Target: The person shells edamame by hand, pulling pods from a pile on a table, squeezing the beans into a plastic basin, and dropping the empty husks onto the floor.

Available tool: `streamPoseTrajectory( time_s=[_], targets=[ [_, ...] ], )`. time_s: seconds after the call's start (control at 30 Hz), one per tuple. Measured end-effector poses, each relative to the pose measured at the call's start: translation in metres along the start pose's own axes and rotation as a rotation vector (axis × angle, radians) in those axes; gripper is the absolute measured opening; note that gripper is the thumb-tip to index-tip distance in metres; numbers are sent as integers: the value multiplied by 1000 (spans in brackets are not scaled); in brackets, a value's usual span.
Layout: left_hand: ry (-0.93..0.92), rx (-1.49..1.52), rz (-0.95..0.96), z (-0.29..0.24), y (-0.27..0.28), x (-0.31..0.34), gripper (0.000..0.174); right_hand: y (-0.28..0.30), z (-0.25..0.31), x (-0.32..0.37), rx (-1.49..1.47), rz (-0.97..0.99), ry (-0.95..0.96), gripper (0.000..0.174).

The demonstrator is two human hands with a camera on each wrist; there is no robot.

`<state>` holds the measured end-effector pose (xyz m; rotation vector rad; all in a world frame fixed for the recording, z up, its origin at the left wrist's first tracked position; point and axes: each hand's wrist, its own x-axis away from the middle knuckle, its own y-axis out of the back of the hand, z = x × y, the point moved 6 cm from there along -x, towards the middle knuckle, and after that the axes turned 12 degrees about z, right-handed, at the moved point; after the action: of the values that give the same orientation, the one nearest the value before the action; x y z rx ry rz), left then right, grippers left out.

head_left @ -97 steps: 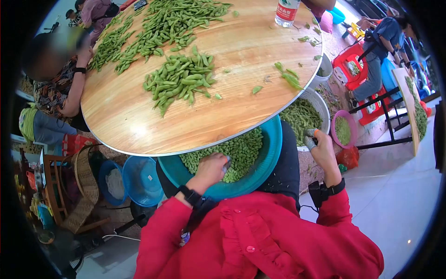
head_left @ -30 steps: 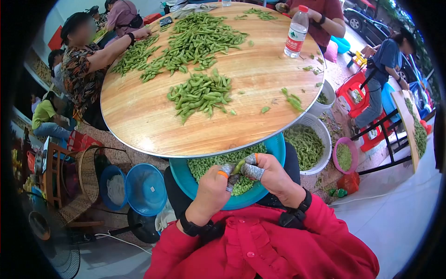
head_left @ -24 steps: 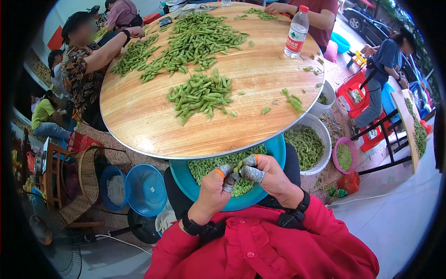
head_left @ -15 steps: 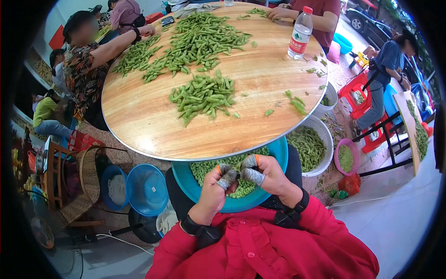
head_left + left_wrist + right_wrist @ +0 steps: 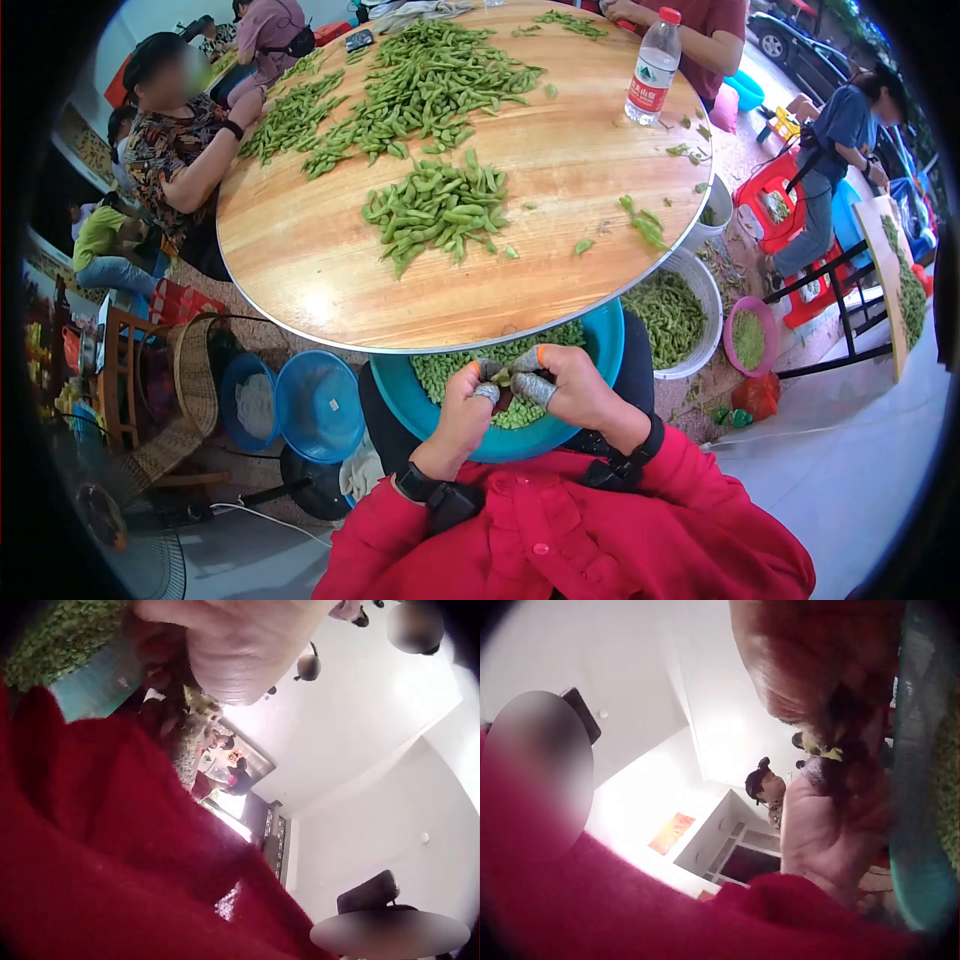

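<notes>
Landmark: teal basin (image 5: 611,338), on the lap of the person in the red sleeves, partly tucked under the near edge of the round wooden desk (image 5: 300,270).

- Left hand (image 5: 462,408) and right hand (image 5: 578,385) meet directly over the basin. The fingers (image 5: 487,392) of both are curled and clamped together on one edamame pod (image 5: 503,377), which is mostly hidden between them.
- Judgement: holding the pod above the basin means anything that drops lands among the shelled beans (image 5: 440,372) already there.
- The fingertips wear grey sleeves with orange ends, probably for grip and to spare the nails.
- The pile of pods (image 5: 440,210) lies on the desk just beyond the basin, within reach of either hand.
- The white bucket (image 5: 712,298) stands just right of the basin, on the right-hand side, and holds green pods or hulls; I cannot tell which. The pink bowl (image 5: 729,322) is further right, on the floor.
- The wrist views are too close and blurred to add detail on the grip.

Writing: the water bottle (image 5: 648,70), far beyond the basin and to the right, has a red cap and a red-and-white label. The print is too small to read, and no other legible text is found.
</notes>
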<state>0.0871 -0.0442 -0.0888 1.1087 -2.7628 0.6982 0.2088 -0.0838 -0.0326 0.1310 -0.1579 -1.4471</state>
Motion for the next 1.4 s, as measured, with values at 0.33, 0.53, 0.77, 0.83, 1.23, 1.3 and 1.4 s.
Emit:
streamPoseTrajectory(
  time_s=[0.33,0.53,0.77,0.83,1.23,1.3,1.4],
  targets=[
    [-89,-290,114,-34,-6,-4,20,2,-12,0,-32,89,-21,9],
    [-43,-251,223,-31,-7,-5,13,2,-18,0,-209,180,-39,10],
    [-127,-630,117,-69,-9,-6,19,68,7,32,380,-54,-127,11],
    [-247,-864,74,-89,-16,-15,20,112,-12,60,552,-310,-190,12],
    [-223,-1670,-13,-90,-35,-117,10,139,-20,94,373,-555,-277,16],
    [-303,-1614,10,-81,-38,-90,9,136,-13,82,358,-555,-179,15],
    [-447,-1548,76,-63,-43,-42,14,119,2,45,381,-503,-13,14]
  ],
)
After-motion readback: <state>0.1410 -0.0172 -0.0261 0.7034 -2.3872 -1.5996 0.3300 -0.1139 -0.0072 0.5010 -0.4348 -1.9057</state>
